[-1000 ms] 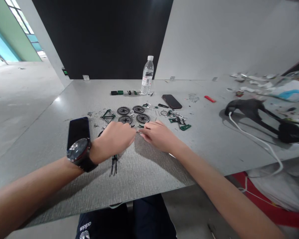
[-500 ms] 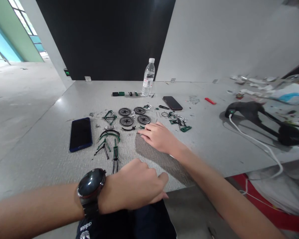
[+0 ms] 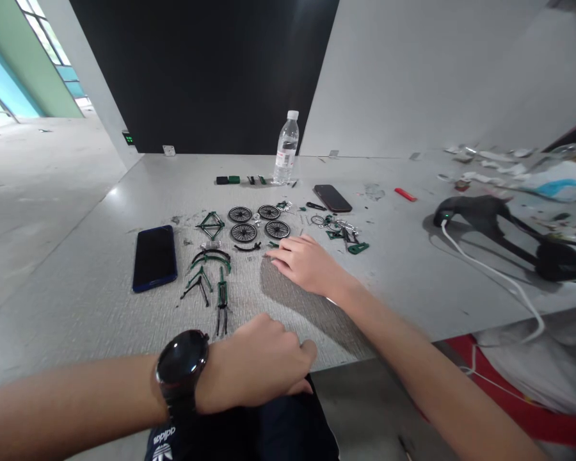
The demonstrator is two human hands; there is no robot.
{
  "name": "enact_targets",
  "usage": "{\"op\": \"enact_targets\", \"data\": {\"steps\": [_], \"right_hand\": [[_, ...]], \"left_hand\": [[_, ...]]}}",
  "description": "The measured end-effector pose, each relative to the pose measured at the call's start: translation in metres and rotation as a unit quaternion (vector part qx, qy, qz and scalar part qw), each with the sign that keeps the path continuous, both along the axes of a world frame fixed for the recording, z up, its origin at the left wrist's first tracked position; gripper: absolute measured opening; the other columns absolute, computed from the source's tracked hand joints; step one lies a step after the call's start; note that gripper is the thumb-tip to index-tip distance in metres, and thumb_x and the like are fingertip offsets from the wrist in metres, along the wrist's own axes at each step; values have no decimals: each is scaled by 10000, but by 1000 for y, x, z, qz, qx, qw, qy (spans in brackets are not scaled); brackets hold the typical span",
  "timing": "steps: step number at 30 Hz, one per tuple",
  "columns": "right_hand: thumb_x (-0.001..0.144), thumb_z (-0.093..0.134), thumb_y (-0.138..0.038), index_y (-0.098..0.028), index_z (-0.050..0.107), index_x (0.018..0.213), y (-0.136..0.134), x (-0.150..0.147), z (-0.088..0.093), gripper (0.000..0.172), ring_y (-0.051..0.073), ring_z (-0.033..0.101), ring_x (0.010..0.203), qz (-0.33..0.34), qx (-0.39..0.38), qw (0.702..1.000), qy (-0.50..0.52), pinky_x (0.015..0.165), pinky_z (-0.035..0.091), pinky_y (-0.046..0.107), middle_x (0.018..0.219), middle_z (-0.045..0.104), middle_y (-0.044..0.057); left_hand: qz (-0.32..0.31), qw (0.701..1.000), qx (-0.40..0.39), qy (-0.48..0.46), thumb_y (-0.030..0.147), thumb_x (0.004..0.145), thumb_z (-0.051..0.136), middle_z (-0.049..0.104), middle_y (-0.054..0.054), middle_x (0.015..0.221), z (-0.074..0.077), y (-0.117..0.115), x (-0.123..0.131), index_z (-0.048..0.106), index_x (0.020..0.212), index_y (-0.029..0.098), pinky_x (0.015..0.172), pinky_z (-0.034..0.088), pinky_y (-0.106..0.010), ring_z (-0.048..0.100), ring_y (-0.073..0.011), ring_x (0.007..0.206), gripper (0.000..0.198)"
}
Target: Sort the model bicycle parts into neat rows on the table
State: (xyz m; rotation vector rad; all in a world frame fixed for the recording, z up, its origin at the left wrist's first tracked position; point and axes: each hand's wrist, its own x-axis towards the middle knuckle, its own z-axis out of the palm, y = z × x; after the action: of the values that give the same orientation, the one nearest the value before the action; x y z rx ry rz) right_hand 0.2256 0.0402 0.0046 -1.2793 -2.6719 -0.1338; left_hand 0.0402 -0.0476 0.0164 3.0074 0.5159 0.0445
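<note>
Head view: a person's right hand (image 3: 304,259) rests on a grey tabletop (image 3: 393,282), fingers drawn together beside a small green part (image 3: 273,244); whether they pinch anything cannot be told. The left hand (image 3: 259,362), a black watch (image 3: 182,365) at its wrist, is curled near the table's edge, its grip hidden from the lens. Just beyond it lies a green-and-black fork (image 3: 222,294), which a careless swing of the wrist could knock askew. A few tiny pieces (image 3: 249,259) near the right fingertips look most at risk: a sideways brush could scatter them, while anything slipping from the left hand could drop off the edge. Farther out lie a curved black bar (image 3: 247,248), four spoked wheels (image 3: 243,232) and a green frame (image 3: 211,225), with a water bottle (image 3: 287,150) standing behind.
</note>
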Motion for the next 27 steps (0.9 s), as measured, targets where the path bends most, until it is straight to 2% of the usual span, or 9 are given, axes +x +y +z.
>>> {"op": "enact_targets", "data": {"steps": [3, 6, 8, 10, 12, 15, 20, 24, 27], "right_hand": [[1052, 444, -238, -214, 750, 1146, 5, 15, 8, 321, 203, 645, 890, -24, 23, 998, 47, 860, 402, 387, 1012, 743, 67], [1042, 440, -269, -214, 761, 1107, 16, 47, 27, 332, 215, 648, 858, -136, 89, 978, 131, 824, 436, 391, 1008, 753, 79], [1034, 430, -289, -210, 760, 1110, 27, 70, 42, 348, 233, 643, 838, -198, 111, 964, 142, 756, 439, 389, 1034, 754, 98], [1020, 433, -282, -215, 762, 1115, 40, 89, 54, 349, 221, 636, 762, -226, 67, 964, 125, 719, 436, 387, 992, 760, 97], [994, 491, -307, -226, 767, 1095, 56, 102, 58, 305, 198, 611, 663, -241, -12, 965, 107, 666, 433, 376, 911, 759, 87], [936, 602, -342, -230, 766, 1034, 78, 113, 47, 222, 190, 622, 673, -244, -79, 960, 109, 636, 448, 364, 956, 761, 90], [947, 593, -369, -236, 761, 999, 92, 115, 17, 221, 177, 628, 660, -237, -92, 958, 130, 622, 457, 360, 954, 752, 91], [948, 595, -353, -232, 750, 954, 93, 109, 10, 196, 166, 614, 621, -207, -109, 964, 127, 594, 445, 348, 883, 742, 78], [932, 614, -328, -221, 743, 911, 95, 104, 7, 169, 186, 633, 686, -188, -102, 970, 113, 616, 448, 351, 886, 740, 82]], "left_hand": [[4, 1000, 16, -3, 448, 925, 700, 707, -17, 666, -2, -2, 0, 653, 928, 197, 459, 274, -305, 631, -177, 531, 256], [8, 999, 38, -10, 440, 937, 676, 696, -12, 626, -6, -4, 1, 661, 915, 204, 450, 279, -308, 624, -184, 512, 238], [-1, 999, 46, -3, 427, 948, 655, 684, -11, 593, -8, -4, 3, 665, 905, 195, 434, 284, -311, 607, -183, 481, 236], [-11, 999, 53, 6, 402, 963, 625, 677, -13, 575, -12, -4, 4, 665, 914, 182, 425, 311, -306, 592, -180, 458, 229], [-23, 998, 60, 4, 391, 975, 593, 659, -8, 549, -17, -4, 5, 654, 912, 173, 415, 330, -296, 578, -173, 433, 234], [-44, 996, 72, -22, 385, 987, 565, 630, 7, 517, -21, -3, 6, 624, 881, 176, 390, 316, -286, 569, -164, 406, 241], [-46, 996, 75, -16, 374, 982, 572, 638, 11, 528, -19, -4, 5, 609, 875, 192, 351, 238, -327, 585, -187, 398, 214], [-48, 996, 73, -13, 385, 987, 567, 641, 15, 528, -19, -4, 5, 596, 863, 193, 360, 234, -306, 585, -171, 397, 231], [-54, 996, 71, -25, 384, 989, 565, 638, 15, 524, -22, -3, 5, 594, 872, 188, 373, 269, -276, 563, -158, 389, 230]]}}
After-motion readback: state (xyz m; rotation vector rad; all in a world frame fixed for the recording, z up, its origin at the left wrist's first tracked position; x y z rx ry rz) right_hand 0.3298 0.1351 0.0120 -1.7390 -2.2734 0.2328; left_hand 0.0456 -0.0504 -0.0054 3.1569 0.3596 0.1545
